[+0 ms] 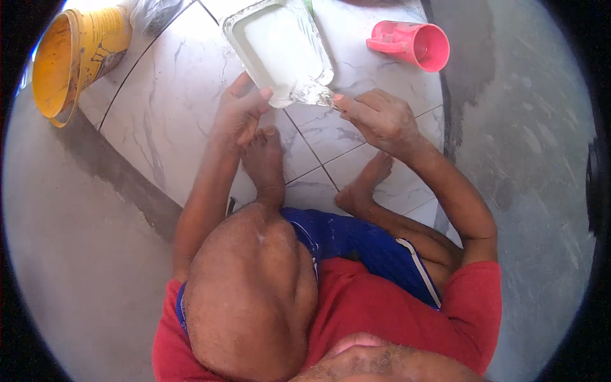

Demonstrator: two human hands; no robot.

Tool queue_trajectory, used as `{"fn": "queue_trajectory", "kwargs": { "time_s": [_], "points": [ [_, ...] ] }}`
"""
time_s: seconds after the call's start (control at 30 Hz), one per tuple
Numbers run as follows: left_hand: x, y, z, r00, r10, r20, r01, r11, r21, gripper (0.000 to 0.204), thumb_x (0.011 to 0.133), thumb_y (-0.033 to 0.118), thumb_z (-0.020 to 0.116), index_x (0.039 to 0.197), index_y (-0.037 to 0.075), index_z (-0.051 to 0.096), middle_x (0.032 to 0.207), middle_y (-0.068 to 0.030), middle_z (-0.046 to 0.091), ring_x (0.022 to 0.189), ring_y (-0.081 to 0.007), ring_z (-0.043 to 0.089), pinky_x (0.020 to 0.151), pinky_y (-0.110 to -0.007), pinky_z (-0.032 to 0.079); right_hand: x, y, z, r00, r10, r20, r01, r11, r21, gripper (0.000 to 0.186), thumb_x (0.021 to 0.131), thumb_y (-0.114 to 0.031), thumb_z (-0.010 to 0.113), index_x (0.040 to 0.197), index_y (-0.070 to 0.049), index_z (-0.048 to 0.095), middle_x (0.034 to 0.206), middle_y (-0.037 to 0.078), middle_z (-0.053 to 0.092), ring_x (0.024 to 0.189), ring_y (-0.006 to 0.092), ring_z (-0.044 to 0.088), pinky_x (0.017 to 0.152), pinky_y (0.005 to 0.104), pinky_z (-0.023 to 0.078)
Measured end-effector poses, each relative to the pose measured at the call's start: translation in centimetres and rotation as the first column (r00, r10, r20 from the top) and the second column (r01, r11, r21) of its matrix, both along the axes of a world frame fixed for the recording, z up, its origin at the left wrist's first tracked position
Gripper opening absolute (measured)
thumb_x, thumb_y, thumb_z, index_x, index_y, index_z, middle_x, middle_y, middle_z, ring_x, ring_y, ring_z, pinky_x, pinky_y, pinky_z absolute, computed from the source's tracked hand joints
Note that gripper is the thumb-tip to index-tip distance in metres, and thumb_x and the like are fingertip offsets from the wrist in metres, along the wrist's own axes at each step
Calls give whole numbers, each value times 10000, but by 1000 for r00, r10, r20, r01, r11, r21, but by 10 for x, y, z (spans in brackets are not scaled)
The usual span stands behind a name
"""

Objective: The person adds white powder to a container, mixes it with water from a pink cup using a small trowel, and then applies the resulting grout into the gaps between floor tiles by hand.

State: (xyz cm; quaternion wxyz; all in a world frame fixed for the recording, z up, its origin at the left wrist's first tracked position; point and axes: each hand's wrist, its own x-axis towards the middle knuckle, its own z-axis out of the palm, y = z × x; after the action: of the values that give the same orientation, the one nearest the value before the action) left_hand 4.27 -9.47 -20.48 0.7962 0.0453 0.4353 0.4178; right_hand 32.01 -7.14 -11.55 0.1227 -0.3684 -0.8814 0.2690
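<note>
A shallow white tray [326,71] with smeared edges holds a smooth white paste [277,48]. At its near left corner, my left hand [242,114] grips the rim between thumb and fingers. My right hand [385,121] is closed round a putty knife [312,93], whose blade is coated in white paste. The blade lies against the tray's near right corner. My fingers hide most of the knife's handle.
A yellow bucket [105,48] with a stained inside is at the far left, beside a clear plastic bag [154,16]. A pink mug [401,46] lies right of the tray, its mouth facing right. White marbled tiles [172,95] run between grey cement surfaces [522,159]. My bare feet are below the tray.
</note>
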Motion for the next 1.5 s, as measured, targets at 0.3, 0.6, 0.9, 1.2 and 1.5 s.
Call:
{"fn": "queue_trajectory", "kwargs": {
  "time_s": [0.3, 0.6, 0.9, 1.2, 1.5],
  "points": [
    [-7, -3, -7, 1000, 17, -6, -17, 1000, -6, 506, 866, 59, 681, 1325, -47, 495, 1233, -150, 623, 1089, -227, 646, 938, -383, 553, 23, 2, 14, 1000, 20, 10, -19, 998, -53, 409, 787, -87, 722, 1189, -80, 652, 723, 59, 569, 645, 246, 589, 552, 370, 481],
    [-10, -2, -8, 999, -26, -37, 28, 999, 38, 544, 841, 41, 705, 1334, -51, 493, 1217, -138, 630, 1031, -199, 651, 860, -318, 545, 6, 18, 32, 995, -93, 36, 95, 994, -55, 323, 810, -161, 743, 1117, -91, 670, 775, 83, 649, 670, 259, 628, 590, 396, 501],
    [9, 2, 15, 998, -54, -37, 54, 999, -6, 600, 793, 30, 752, 1343, -24, 518, 1065, -44, 637, 826, -86, 582, 667, -222, 454, -26, 21, 17, 976, -39, 213, 60, 994, -93, 187, 883, -240, 649, 1006, -101, 631, 774, 112, 672, 689, 291, 680, 593, 423, 531],
    [6, -3, 5, 998, -54, 23, 54, 998, -8, 627, 793, 9, 735, 1360, -55, 477, 1214, -140, 619, 1005, -196, 641, 836, -298, 531, -53, 37, 17, 985, -158, 75, 158, 987, 8, 158, 909, -235, 609, 937, -80, 602, 682, 116, 649, 618, 303, 670, 535, 440, 523],
    [5, -4, 1, 998, -25, 53, 25, 1000, -3, 569, 836, 24, 694, 1349, -71, 467, 1243, -168, 615, 1096, -247, 640, 947, -396, 539, -60, 26, 17, 956, -145, 254, 165, 984, -61, 200, 886, -250, 608, 840, -55, 602, 564, 151, 611, 529, 331, 656, 507, 468, 527]
  ]
}}
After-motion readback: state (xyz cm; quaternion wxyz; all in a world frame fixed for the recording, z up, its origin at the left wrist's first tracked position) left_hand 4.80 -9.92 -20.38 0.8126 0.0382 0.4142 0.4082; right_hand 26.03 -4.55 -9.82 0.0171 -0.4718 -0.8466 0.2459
